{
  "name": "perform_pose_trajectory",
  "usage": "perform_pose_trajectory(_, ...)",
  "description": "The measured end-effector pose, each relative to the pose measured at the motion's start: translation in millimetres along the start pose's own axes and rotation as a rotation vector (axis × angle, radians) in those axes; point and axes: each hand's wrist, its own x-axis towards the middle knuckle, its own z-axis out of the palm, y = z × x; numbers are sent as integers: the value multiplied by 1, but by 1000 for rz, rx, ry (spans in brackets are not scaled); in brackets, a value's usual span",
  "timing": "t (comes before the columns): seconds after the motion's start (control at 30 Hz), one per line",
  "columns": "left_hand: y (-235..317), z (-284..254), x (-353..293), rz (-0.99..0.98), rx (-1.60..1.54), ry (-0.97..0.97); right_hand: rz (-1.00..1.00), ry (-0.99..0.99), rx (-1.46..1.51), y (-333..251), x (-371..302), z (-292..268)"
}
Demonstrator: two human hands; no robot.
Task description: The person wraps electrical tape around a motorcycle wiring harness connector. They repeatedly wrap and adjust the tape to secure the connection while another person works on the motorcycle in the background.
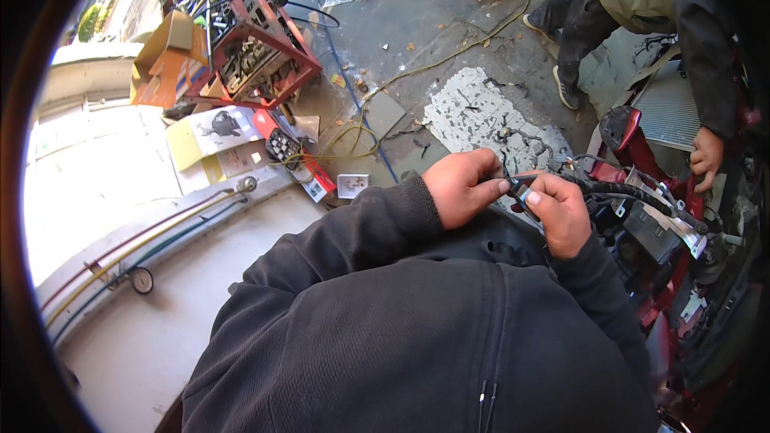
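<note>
In front of my chest my two hands come together over a black wiring harness [618,190] that stretches from the opened front of a red car. My left hand [461,190] is closed, with thumb and forefinger pinched on thin dark wires at the harness end. Beside it, my right hand [561,212] curls round a small dark piece [520,192] with a shiny edge; the fingers hide most of it, so its kind is unclear. Thin loose wires [521,144] hang just beyond my fingertips, over a white speckled slab [473,112] on the floor.
To the right a co-worker's hand [707,159] rests on the red car frame [694,196], near a finned radiator [672,104]. A red metal rack [297,72] of tools and parts stands far left, by cardboard boxes [172,56]. A yellowish cable [449,56] crosses the floor.
</note>
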Motion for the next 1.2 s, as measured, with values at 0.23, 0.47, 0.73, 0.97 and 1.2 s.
perform_pose_trajectory(0.23, -7, 42, -65, 50, 0, 57, 73, 25, -120, 9, -67, 42)
perform_pose_trajectory(0.47, 2, 111, -115, 56, 157, 229, 138, 61, 83, 39, -119, 50)
perform_pose_trajectory(0.73, 9, 217, -146, 32, 572, 410, 145, -99, 112, 100, -175, 14)
perform_pose_trajectory(0.97, 13, 286, -170, -92, 428, 412, 170, -211, 100, 137, -215, -6)
perform_pose_trajectory(1.2, 16, 323, -180, -194, -305, 524, 100, -302, 151, 145, -221, -15)
